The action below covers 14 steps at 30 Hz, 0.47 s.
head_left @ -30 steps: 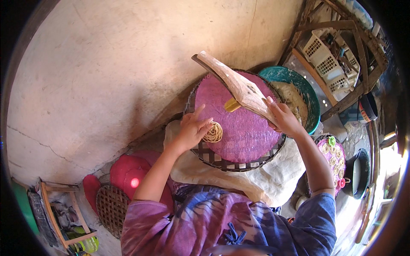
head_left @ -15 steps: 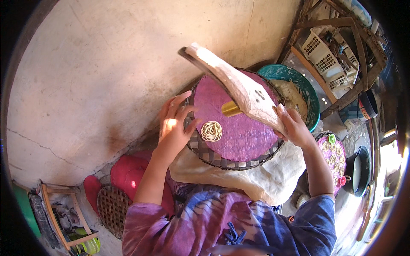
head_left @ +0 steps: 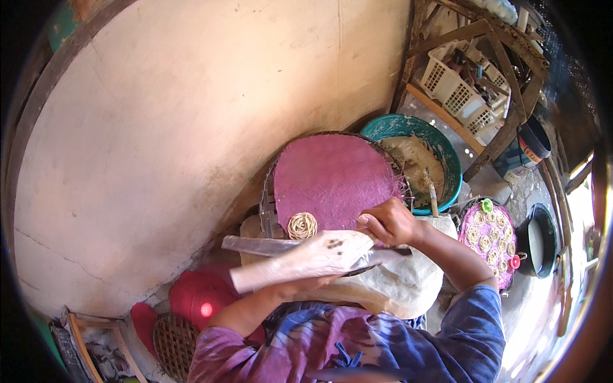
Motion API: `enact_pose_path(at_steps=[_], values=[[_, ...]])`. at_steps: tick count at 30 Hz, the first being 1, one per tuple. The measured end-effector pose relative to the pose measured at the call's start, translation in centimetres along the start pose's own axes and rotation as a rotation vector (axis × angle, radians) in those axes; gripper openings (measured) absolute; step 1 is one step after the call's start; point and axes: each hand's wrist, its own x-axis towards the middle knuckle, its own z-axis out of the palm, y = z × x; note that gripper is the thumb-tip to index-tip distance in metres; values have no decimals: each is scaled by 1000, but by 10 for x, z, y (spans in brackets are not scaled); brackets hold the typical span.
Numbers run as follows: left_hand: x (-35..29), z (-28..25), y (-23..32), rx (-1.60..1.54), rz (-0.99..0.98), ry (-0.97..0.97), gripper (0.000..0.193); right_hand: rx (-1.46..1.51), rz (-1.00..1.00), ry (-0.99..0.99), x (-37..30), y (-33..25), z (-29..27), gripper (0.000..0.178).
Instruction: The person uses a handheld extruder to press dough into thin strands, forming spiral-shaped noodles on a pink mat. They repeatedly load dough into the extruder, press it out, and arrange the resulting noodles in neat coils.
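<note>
My right hand point(head_left: 391, 222) is closed around the end of a pale wooden press point(head_left: 303, 258), which lies slanted across the near edge of a round woven tray point(head_left: 267, 198). The press has two long arms, spread apart towards the left. My left hand point(head_left: 322, 281) is mostly hidden beneath the press, so its fingers do not show. A purple cloth point(head_left: 332, 179) covers the tray. Near its lower left edge sits one coil of pale dough strands point(head_left: 302, 226), just beyond the press.
A teal basin point(head_left: 455, 172) of pale dough, with a stick point(head_left: 432, 191) in it, stands right of the tray. Further right are a purple-covered tray point(head_left: 468, 237) with several coils and a dark tub point(head_left: 539, 241). A wall point(head_left: 191, 127) rises at left; pale cloth point(head_left: 408, 281) covers my lap.
The press has swung down towards me, from above the purple cloth to the tray's near edge. My left hand has moved from the tray's left rim to under the press.
</note>
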Motion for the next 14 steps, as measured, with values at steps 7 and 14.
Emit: enact_pose_path(at_steps=[7,14], values=[[50,-5,43,236,122,-85,35,-6,-694,314,45,-44,-31,73],[81,-41,73,1164,489,-44,28,-228,-655,516,35,-117,-70,37]])
